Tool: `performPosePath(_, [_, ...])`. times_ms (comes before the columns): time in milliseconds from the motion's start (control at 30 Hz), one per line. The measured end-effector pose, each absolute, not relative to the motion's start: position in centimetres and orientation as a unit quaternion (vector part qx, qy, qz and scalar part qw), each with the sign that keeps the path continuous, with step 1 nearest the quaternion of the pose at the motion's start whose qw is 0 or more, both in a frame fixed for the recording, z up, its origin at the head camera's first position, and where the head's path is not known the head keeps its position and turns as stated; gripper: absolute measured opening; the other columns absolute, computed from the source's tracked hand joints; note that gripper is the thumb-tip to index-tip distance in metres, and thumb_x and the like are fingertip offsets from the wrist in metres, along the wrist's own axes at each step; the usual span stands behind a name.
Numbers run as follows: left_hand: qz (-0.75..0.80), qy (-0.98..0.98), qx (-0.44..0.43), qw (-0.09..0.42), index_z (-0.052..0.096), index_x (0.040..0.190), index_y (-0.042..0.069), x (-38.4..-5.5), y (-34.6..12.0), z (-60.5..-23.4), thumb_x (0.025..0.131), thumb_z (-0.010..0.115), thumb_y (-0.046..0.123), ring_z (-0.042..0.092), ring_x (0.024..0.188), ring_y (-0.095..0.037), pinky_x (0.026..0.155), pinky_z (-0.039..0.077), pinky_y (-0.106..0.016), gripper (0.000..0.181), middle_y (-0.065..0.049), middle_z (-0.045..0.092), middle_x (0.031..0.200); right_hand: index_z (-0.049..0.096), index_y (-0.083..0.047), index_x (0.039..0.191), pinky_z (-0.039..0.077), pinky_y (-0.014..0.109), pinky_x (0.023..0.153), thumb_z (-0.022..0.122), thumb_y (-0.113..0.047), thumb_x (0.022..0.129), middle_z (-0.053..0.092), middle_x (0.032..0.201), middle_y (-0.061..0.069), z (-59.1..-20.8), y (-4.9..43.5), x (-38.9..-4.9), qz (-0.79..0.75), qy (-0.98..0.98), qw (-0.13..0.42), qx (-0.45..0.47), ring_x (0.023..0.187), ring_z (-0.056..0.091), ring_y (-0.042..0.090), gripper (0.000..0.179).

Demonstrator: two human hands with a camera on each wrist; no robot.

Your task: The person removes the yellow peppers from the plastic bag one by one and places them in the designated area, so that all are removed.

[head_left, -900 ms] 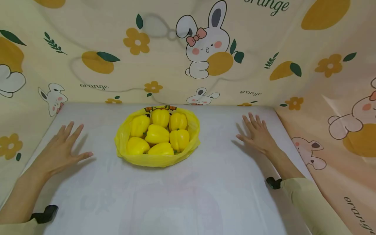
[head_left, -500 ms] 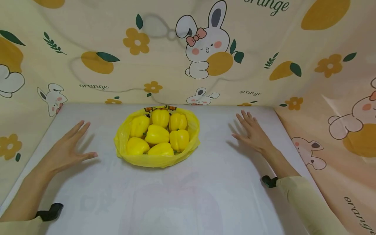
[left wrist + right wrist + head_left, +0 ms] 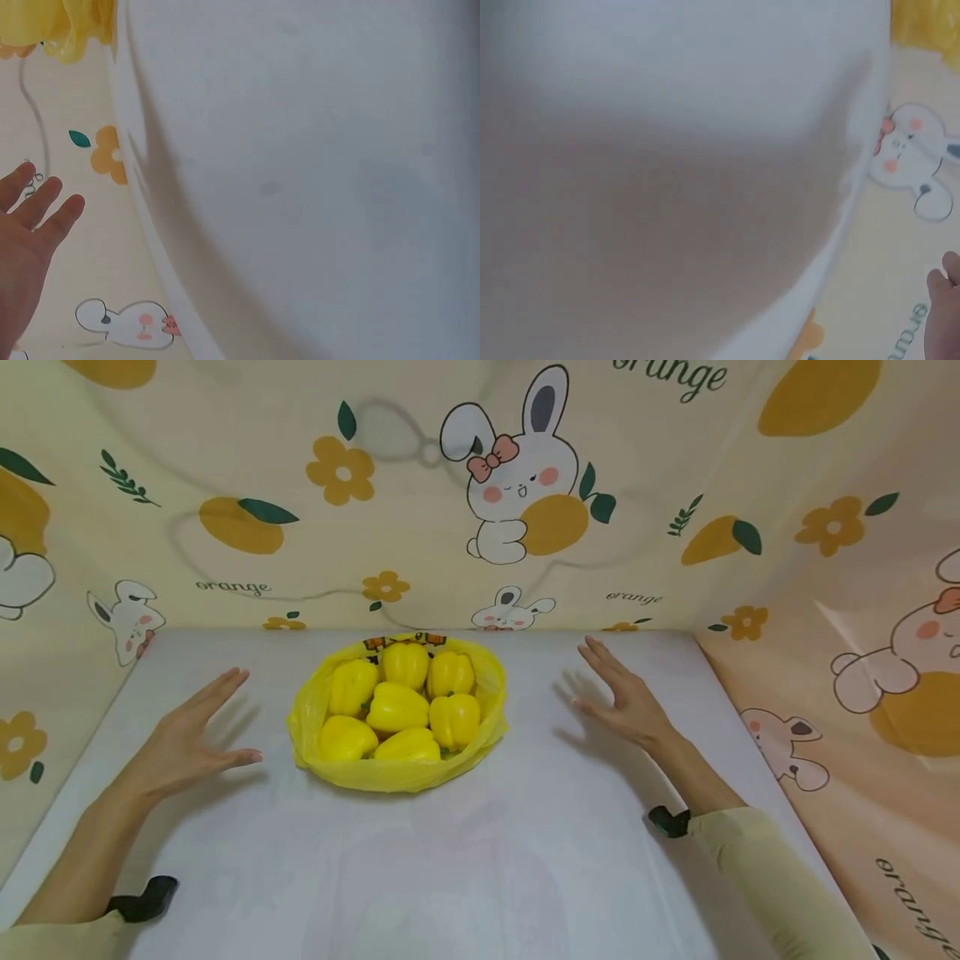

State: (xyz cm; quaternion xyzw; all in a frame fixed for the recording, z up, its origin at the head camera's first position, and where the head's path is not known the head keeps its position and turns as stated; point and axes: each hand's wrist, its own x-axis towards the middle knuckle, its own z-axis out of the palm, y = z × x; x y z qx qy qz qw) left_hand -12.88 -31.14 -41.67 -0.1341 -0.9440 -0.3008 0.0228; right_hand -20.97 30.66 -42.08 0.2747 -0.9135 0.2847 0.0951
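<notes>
A yellow plastic bag (image 3: 397, 775) stands on the table with its mouth spread wide and its rim rolled outward. Several yellow bell peppers (image 3: 398, 707) fill it, some showing green stems. To the bag's left, my left hand (image 3: 182, 745) is held over the table, fingers extended and thumb apart. My right hand (image 3: 628, 706) is on the bag's other side, its fingers also straight and turned inward. Both hands hold nothing and are apart from the bag. In the left wrist view, part of the bag (image 3: 64, 26) shows at the upper left, above my fingers (image 3: 61, 222).
The white table (image 3: 450, 877) reaches back to a cream cloth (image 3: 420, 527) printed with rabbits, oranges and flowers, which also hangs along both sides. A black band (image 3: 146, 900) sits at the left wrist and another black band (image 3: 669, 822) at the right.
Both hands have moved inward toward the bag, the left one rightward and the right one leftward, with palms turning to face each other. The head view has shifted slightly. Bag and peppers stay put.
</notes>
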Motion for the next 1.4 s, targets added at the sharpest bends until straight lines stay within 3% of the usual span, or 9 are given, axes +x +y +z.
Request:
performPosePath(200, [-0.32, -0.933, -0.162, 0.018, 0.019, 0.16, 0.03, -13.0, -30.0, -41.9, 0.072, 0.091, 0.027, 0.036, 0.136, -0.05, 0.105, 0.037, -0.062, 0.113, -0.01, 0.02, 0.164, 0.034, -0.02, 0.156, 0.032, 0.059, 0.113, 0.081, -0.024, 0.083, 0.032, 0.16, 0.002, -41.9, 28.6, -20.6, 0.297, -0.903, 0.106, 0.293, 0.147, 0.03, 0.025, 0.087])
performPosePath(367, [-0.352, -0.916, -0.188, 0.034, 0.029, 0.157, 0.029, -13.5, -29.1, -41.4, 0.075, 0.089, 0.017, 0.036, 0.142, -0.02, 0.102, 0.034, -0.005, 0.103, -0.007, 0.029, 0.162, 0.041, -0.019, 0.153, 0.035, 0.051, 0.114, 0.081, -0.021, 0.082, 0.043, 0.154, 0.004, -41.4, 27.3, -20.6, 0.318, -0.886, 0.122, 0.314, 0.141, 0.04, 0.027, 0.081])
performPosePath(433, [-0.364, -0.911, -0.19, 0.033, 0.032, 0.156, 0.029, -13.7, -28.7, -41.2, 0.075, 0.088, 0.014, 0.034, 0.142, -0.01, 0.096, 0.03, 0.003, 0.099, -0.005, 0.03, 0.161, 0.044, -0.016, 0.151, 0.035, 0.047, 0.115, 0.081, -0.017, 0.082, 0.046, 0.152, 0.005, -41.1, 26.7, -20.6, 0.334, -0.875, 0.127, 0.327, 0.14, 0.043, 0.027, 0.079])
performPosePath(633, [-0.381, -0.901, -0.206, 0.02, 0.035, 0.155, 0.023, -14.2, -27.7, -40.6, 0.08, 0.084, 0.012, 0.032, 0.143, -0.013, 0.097, 0.031, 0.002, 0.091, -0.005, 0.03, 0.161, 0.048, -0.013, 0.149, 0.039, 0.045, 0.113, 0.082, -0.01, 0.081, 0.049, 0.15, 0.003, -40.6, 24.6, -20.5, 0.392, -0.849, 0.108, 0.339, 0.136, 0.047, 0.025, 0.076])
performPosePath(867, [-0.405, -0.884, -0.232, 0.022, 0.038, 0.154, 0.015, -14.8, -26.9, -41.0, 0.082, 0.082, 0.007, 0.033, 0.136, 0.006, 0.1, 0.034, -0.003, 0.085, -0.01, 0.034, 0.159, 0.048, 0.003, 0.144, 0.041, 0.046, 0.111, 0.08, 0.004, 0.079, 0.05, 0.147, 0.016, -39.5, 21.9, -19.6, 0.444, -0.817, 0.072, 0.361, 0.133, 0.049, 0.034, 0.072])
performPosePath(1033, [-0.41, -0.882, -0.232, -0.005, 0.037, 0.155, 0.014, -15.1, -26.1, -41.1, 0.085, 0.08, 0.011, 0.039, 0.141, -0.019, 0.102, 0.035, -0.006, 0.082, -0.012, 0.034, 0.158, 0.048, 0.008, 0.141, 0.041, 0.048, 0.11, 0.076, 0.009, 0.08, 0.051, 0.144, 0.023, -37.5, 19.8, -18.4, 0.456, -0.807, 0.039, 0.374, 0.132, 0.05, 0.038, 0.067])
performPosePath(1133, [-0.41, -0.883, -0.227, -0.022, 0.035, 0.155, 0.014, -15.2, -25.7, -41.0, 0.087, 0.078, 0.014, 0.039, 0.139, -0.037, 0.108, 0.04, -0.023, 0.081, -0.014, 0.032, 0.159, 0.049, 0.008, 0.14, 0.042, 0.048, 0.109, 0.077, 0.007, 0.081, 0.052, 0.142, 0.024, -37.0, 18.9, -18.2, 0.46, -0.802, 0.021, 0.38, 0.131, 0.05, 0.038, 0.066])
performPosePath(1267, [-0.41, -0.883, -0.222, -0.042, 0.032, 0.157, 0.015, -15.4, -25.2, -40.9, 0.089, 0.076, 0.018, 0.038, 0.139, -0.042, 0.107, 0.039, -0.051, 0.081, -0.014, 0.029, 0.161, 0.05, 0.009, 0.139, 0.043, 0.049, 0.108, 0.077, 0.007, 0.081, 0.052, 0.141, 0.025, -38.0, 18.2, -18.7, 0.471, -0.795, 0.002, 0.382, 0.13, 0.051, 0.039, 0.064])
performPosePath(1400, [-0.413, -0.883, -0.215, -0.058, 0.027, 0.159, 0.019, -15.7, -24.9, -41.2, 0.091, 0.074, 0.021, 0.039, 0.138, -0.043, 0.107, 0.037, -0.059, 0.082, -0.013, 0.027, 0.162, 0.049, 0.007, 0.14, 0.044, 0.044, 0.109, 0.077, 0.004, 0.083, 0.051, 0.143, 0.023, -39.7, 17.7, -19.6, 0.477, -0.792, -0.029, 0.379, 0.129, 0.052, 0.036, 0.064])
